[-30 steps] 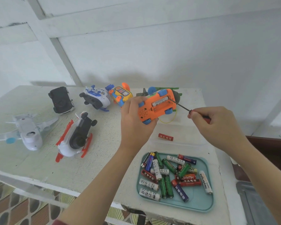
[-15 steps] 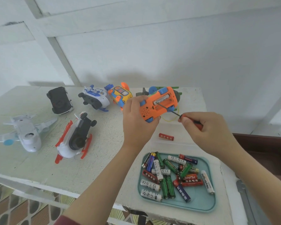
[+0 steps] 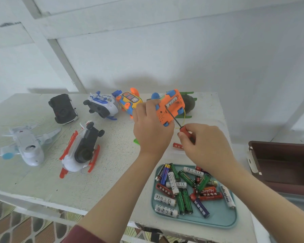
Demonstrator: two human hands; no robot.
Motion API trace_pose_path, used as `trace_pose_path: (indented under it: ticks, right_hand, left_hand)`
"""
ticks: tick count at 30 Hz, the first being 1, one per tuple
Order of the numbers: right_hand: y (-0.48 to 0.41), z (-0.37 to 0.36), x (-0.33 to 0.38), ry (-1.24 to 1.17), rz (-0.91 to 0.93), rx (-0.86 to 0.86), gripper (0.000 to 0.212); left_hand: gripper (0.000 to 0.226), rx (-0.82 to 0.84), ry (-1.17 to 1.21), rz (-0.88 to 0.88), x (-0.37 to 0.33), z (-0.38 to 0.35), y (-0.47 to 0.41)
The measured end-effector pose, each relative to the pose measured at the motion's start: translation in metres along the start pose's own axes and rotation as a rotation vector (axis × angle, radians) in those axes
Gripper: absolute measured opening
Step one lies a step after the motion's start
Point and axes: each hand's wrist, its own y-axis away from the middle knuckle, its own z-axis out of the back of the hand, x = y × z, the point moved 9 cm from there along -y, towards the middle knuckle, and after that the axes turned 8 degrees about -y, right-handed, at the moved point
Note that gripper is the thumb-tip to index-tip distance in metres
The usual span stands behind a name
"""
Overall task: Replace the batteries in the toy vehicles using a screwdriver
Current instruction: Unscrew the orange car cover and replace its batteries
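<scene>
Head view: white table [image 3: 42, 181], other toys [image 3: 81, 149] spread over left side, teal tray [image 3: 218, 223] of loose batteries [image 3: 182, 190] at near right edge. Above table, left hand [image 3: 151, 130] wraps orange toy car [image 3: 170, 109], underside up, battery bay open (one cell [image 3: 172, 102] visible inside). Beside it, right hand [image 3: 205, 144] pinches red handle of screwdriver [image 3: 174, 117] — tip touching car at bay edge. Risk: tip skids off smooth plastic, jabs left fingers or flicks cell off table — cause would be steep angle, unsupported hold.

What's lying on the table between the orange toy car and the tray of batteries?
A single red battery, partly hidden by the right hand, as the head view shows.
</scene>
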Motion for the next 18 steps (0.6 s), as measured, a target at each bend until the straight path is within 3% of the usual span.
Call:
trace_pose_path:
  ticks: [10,18]
  right_hand:
    - [-0.003,0.007,-0.021,-0.126,-0.172,-0.055,0.027]
    - [0.004,0.005,-0.021,-0.156,-0.102,0.129,0.02]
  left_hand:
    - [0.048,-0.046,-0.045,-0.149,-0.005,-0.006,-0.004]
    - [0.055,0.039,0.068,-0.147,0.008,-0.011,-0.003]
